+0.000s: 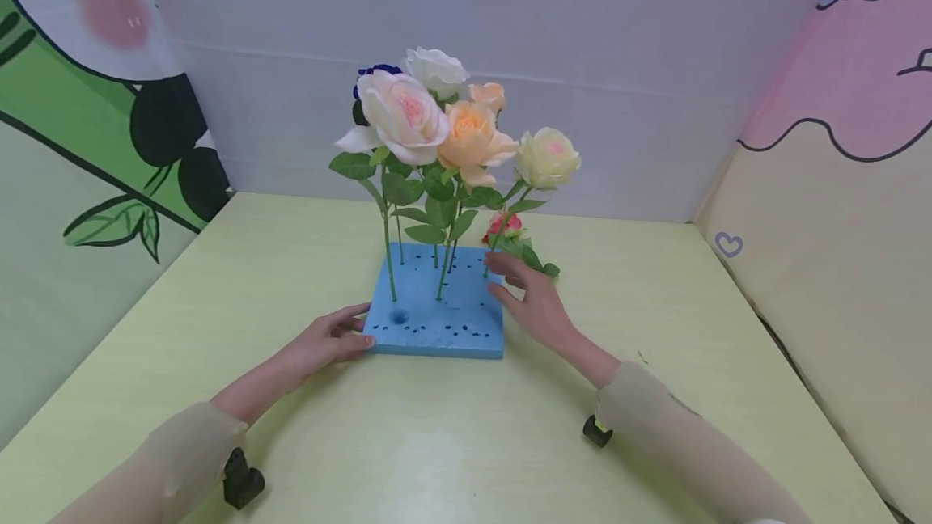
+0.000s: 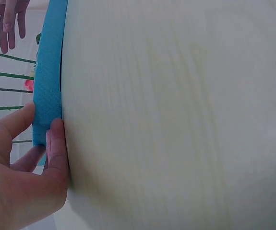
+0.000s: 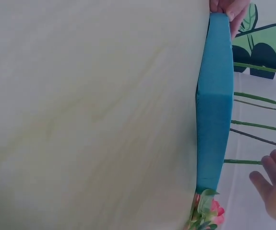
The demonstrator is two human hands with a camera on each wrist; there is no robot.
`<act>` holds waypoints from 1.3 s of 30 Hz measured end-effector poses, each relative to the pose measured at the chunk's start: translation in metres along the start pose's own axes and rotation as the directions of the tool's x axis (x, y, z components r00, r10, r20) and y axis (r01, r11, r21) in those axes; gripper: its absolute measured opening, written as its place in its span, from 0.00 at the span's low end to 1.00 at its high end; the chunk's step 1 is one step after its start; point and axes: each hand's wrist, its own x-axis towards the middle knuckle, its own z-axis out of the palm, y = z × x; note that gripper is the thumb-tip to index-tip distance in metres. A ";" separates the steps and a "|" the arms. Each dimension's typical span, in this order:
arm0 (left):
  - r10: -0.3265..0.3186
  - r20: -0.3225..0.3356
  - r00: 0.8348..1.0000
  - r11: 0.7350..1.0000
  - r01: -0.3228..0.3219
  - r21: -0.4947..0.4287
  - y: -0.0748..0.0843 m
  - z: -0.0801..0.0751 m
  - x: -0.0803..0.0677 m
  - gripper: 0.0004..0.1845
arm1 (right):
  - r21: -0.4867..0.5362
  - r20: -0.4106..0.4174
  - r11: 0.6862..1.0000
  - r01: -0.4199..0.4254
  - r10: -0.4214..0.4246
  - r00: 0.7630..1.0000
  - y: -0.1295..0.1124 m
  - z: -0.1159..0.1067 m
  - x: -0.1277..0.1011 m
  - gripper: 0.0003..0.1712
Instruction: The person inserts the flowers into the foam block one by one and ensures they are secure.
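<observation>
A blue foam board (image 1: 466,310) with many small holes lies on the table, artificial roses standing upright in it. My left hand (image 1: 338,335) grips its near left corner, thumb (image 2: 22,117) on the top face and fingers along the side and lower edge. Beside the board's right edge my right hand (image 1: 535,297) is raised, fingers loosely extended around the stem of a pale yellow rose (image 1: 548,158); in the right wrist view the fingertips (image 3: 271,167) are right at that stem. A large pale pink rose (image 1: 404,118) and a peach rose (image 1: 472,136) stand to its left.
At the back of the cluster are a white rose (image 1: 437,71) and a dark blue flower (image 1: 379,69), partly hidden. A pink-red flower (image 1: 504,226) with leaves lies on the table (image 1: 633,314) behind the board's right side. A pale cloth wall (image 1: 619,79) closes the back.
</observation>
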 end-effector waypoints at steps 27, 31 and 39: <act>-0.012 -0.017 1.000 0.999 0.013 0.045 0.000 0.001 -0.001 0.41 | -0.188 0.019 0.960 -0.210 0.217 0.976 0.046 -0.043 -0.028 0.32; -0.009 -0.016 1.000 0.999 0.010 0.045 0.000 0.001 -0.001 0.41 | -0.220 0.038 0.943 -0.250 0.264 0.964 0.048 -0.045 -0.029 0.31; -0.003 -0.008 1.000 0.999 0.003 0.034 0.000 0.000 -0.001 0.41 | -0.292 0.077 0.914 -0.282 0.316 0.946 0.053 -0.050 -0.029 0.31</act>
